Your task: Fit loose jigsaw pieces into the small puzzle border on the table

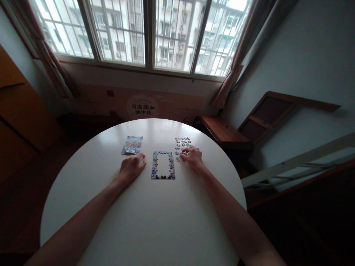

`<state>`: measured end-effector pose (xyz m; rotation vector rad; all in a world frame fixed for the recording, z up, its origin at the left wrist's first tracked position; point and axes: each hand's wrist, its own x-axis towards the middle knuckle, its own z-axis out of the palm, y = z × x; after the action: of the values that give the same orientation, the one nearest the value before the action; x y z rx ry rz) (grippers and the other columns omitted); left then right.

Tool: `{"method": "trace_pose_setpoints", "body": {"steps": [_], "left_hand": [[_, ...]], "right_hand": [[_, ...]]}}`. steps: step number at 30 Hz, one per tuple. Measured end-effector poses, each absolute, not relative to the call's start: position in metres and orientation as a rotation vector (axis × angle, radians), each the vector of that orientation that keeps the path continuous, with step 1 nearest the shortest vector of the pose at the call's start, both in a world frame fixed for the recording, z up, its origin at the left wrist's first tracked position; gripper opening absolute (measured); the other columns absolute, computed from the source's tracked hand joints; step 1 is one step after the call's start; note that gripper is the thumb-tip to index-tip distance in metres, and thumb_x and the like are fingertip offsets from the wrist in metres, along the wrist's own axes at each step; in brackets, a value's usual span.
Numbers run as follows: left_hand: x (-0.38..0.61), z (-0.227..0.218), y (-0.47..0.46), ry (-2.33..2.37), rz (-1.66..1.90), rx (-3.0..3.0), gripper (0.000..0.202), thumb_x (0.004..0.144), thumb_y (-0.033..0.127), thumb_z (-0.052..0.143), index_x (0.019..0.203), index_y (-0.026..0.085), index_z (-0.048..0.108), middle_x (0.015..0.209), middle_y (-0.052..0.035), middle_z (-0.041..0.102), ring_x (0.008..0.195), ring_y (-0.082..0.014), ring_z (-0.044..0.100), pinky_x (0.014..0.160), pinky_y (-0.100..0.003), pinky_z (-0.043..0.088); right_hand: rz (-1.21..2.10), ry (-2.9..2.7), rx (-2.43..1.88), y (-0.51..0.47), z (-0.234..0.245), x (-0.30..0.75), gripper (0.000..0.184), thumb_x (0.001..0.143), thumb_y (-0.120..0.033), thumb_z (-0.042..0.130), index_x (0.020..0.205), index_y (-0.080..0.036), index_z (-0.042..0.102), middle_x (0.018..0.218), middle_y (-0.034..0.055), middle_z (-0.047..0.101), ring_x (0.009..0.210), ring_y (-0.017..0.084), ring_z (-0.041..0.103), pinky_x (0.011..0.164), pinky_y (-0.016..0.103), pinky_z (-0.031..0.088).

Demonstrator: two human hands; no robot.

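A jigsaw puzzle border (154, 168) lies on the white table, its pieces joined into an upright rectangle around a bare middle. To its right, loose puzzle pieces (178, 140) are spread in rough rows. My right hand (192, 157) is over the lower rows, thumb and fingertips pinched together at a small piece and covering some of the others. My left hand (132, 165) rests on the table left of the border, fingers curled in and nothing visible in them. Just beyond it lies a colourful printed picture sheet (132, 144).
The round white table (155, 225) has its far edge close behind the pieces. A wooden bench (222, 129) stands beyond it at the right, below a wooden panel (267, 109). Barred windows (149, 33) with curtains are ahead, and an orange cabinet (24, 114) stands at the left.
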<state>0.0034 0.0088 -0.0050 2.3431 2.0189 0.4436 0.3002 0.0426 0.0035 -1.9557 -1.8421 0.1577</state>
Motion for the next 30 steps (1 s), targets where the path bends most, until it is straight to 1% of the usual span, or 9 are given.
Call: {"method": "trace_pose_setpoints", "body": {"steps": [5,10,13,16,18,21,23,25,30], "left_hand": [[0.005,-0.004,0.008,2.028,0.466,2.327,0.035,0.091,0.038,0.044,0.113,0.023,0.067,0.092,-0.0091,0.074,0.082,-0.0250,0.068,0.069,-0.030,0.045],[0.002,-0.006,0.008,2.017,0.523,2.304,0.035,0.090,0.037,0.047,0.112,0.022,0.069,0.089,-0.0086,0.073,0.080,-0.0238,0.067,0.068,-0.029,0.044],[-0.002,-0.006,0.011,1.864,0.702,2.261,0.034,0.089,0.036,0.049,0.113,0.020,0.068,0.073,-0.0042,0.068,0.067,-0.0189,0.064,0.062,-0.027,0.042],[0.001,-0.003,0.011,1.576,1.002,2.109,0.034,0.085,0.037,0.055,0.109,0.016,0.069,0.061,0.0007,0.059,0.053,-0.0131,0.054,0.054,-0.024,0.039],[0.009,-0.001,0.007,1.372,1.184,1.906,0.037,0.082,0.041,0.059,0.104,0.014,0.070,0.061,0.0011,0.057,0.047,-0.0102,0.049,0.047,-0.022,0.038],[0.025,0.002,-0.003,1.147,1.240,1.608,0.041,0.077,0.046,0.066,0.100,0.013,0.072,0.067,-0.0004,0.059,0.042,-0.0071,0.046,0.039,-0.020,0.035],[0.035,0.001,-0.009,1.082,1.262,1.496,0.039,0.074,0.045,0.071,0.096,0.013,0.073,0.070,-0.0024,0.062,0.043,-0.0062,0.047,0.038,-0.019,0.036],[0.041,0.000,-0.013,1.041,1.290,1.428,0.036,0.072,0.044,0.075,0.092,0.013,0.075,0.076,-0.0043,0.065,0.045,-0.0057,0.047,0.039,-0.019,0.038],[0.044,-0.003,-0.013,0.983,1.337,1.367,0.032,0.069,0.040,0.079,0.091,0.015,0.077,0.081,-0.0042,0.065,0.050,-0.0058,0.049,0.041,-0.018,0.038]], "right_hand": [[0.191,-1.814,-1.925,0.048,0.000,0.302,0.018,0.075,-0.033,0.069,0.088,-0.023,0.075,0.102,0.0068,0.067,0.105,0.027,0.054,0.090,0.039,0.037],[0.408,-1.636,-1.588,0.047,0.004,0.299,0.006,0.073,-0.023,0.065,0.077,-0.019,0.066,0.079,0.0027,0.068,0.080,0.019,0.061,0.080,0.034,0.045],[0.689,-1.443,-1.270,0.039,0.011,0.288,0.017,0.070,-0.032,0.069,0.075,-0.018,0.061,0.075,0.0021,0.066,0.069,0.016,0.064,0.068,0.031,0.049],[1.167,-1.261,-1.068,0.028,0.014,0.272,0.031,0.065,-0.040,0.077,0.079,-0.018,0.060,0.071,0.0005,0.066,0.063,0.017,0.067,0.058,0.027,0.049],[1.345,-1.156,-0.961,0.021,0.013,0.261,0.035,0.059,-0.038,0.083,0.080,-0.018,0.062,0.070,-0.0011,0.066,0.062,0.014,0.067,0.061,0.027,0.051],[1.484,-1.083,-0.881,0.016,0.011,0.249,0.039,0.056,-0.035,0.087,0.084,-0.017,0.068,0.070,-0.0004,0.068,0.062,0.012,0.066,0.063,0.025,0.053],[1.531,-1.071,-0.890,0.014,0.010,0.245,0.041,0.055,-0.034,0.088,0.086,-0.017,0.069,0.070,0.0008,0.069,0.060,0.012,0.066,0.061,0.025,0.053],[1.552,-1.082,-0.919,0.013,0.010,0.243,0.039,0.054,-0.036,0.089,0.081,-0.015,0.070,0.067,0.0019,0.069,0.055,0.012,0.064,0.056,0.025,0.052],[1.528,-1.153,-0.951,0.007,0.012,0.237,0.038,0.052,-0.039,0.089,0.071,-0.014,0.069,0.062,0.0033,0.069,0.052,0.012,0.064,0.053,0.024,0.050]]}}
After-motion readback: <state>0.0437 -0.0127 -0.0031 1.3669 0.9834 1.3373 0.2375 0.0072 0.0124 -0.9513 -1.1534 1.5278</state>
